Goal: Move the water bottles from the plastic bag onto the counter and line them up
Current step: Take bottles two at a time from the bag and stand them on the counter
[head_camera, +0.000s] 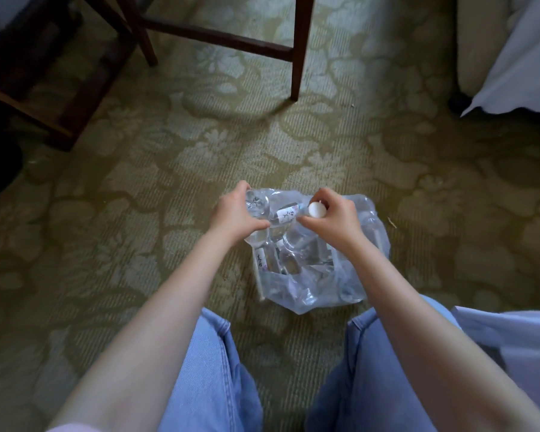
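Gripping a white-capped water bottle (286, 215) by its neck, right hand (334, 218) closed; left hand (236, 213) clutches the plastic bag (365, 244) rim beside it

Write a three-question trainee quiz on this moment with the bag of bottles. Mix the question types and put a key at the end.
1. True or false: the plastic bag sits on a counter.
2. Which of the hands grips the white cap end of the water bottle? A) left hand B) right hand
3. Fill in: more bottles lie ___ the bag.

Key:
1. False; it rests on the patterned carpet.
2. B; the left hand holds the bottle's other end.
3. Inside.
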`<state>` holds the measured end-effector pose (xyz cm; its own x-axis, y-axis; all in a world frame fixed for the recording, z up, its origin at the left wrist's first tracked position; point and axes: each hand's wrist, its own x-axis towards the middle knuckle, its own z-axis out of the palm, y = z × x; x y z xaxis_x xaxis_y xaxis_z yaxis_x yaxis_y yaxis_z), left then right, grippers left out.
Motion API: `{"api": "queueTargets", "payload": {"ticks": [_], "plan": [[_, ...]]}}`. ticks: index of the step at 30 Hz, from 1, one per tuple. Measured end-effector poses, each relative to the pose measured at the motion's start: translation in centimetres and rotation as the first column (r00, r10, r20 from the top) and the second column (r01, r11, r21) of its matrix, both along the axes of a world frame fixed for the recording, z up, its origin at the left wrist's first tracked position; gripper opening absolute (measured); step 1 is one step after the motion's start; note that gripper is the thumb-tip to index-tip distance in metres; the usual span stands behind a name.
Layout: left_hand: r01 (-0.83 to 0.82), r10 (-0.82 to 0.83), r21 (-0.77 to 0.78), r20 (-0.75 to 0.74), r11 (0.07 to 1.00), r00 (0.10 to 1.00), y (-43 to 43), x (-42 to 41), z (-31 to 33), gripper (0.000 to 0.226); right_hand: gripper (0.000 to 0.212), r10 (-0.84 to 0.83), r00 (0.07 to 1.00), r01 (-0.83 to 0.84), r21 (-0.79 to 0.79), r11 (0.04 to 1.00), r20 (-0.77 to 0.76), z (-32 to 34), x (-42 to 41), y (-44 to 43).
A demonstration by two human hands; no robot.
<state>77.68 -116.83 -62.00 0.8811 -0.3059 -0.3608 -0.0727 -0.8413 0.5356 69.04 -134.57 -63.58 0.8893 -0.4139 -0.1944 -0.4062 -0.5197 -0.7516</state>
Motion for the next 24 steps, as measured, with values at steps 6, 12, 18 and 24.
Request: {"api": "queueTargets", "payload": {"ticks": [6, 12, 18, 24], "plan": [[-0.068, 0.072, -0.077, 0.046, 0.995, 0.996, 0.8, 0.6, 12.4, 0.065, 0.026, -0.059, 0.993, 0.053, 0.063, 0.997, 0.099, 13.1, 1.7, 2.2], [-0.124, 0.133, -0.127, 0.06, 0.984, 0.989, 2.9, -0.7, 27.7, 0.064, 0.024, -0.051, 0.993, 0.043, 0.073, 0.996, 0.105, 28.0, 1.4, 4.8], [-0.164, 0.176, -0.13, 0.082, 0.978, 0.981, 6.9, -3.3, 44.0, 0.064, 0.022, 0.031, 0.994, -0.032, 0.009, 0.999, 0.103, 44.4, -0.3, 7.9], [-0.229, 0.247, -0.122, 0.157, 0.966, 0.956, 12.4, -7.1, 57.2, 0.067, 0.019, 0.16, 0.975, -0.163, 0.005, 0.987, 0.157, 57.6, -2.2, 12.7]]}}
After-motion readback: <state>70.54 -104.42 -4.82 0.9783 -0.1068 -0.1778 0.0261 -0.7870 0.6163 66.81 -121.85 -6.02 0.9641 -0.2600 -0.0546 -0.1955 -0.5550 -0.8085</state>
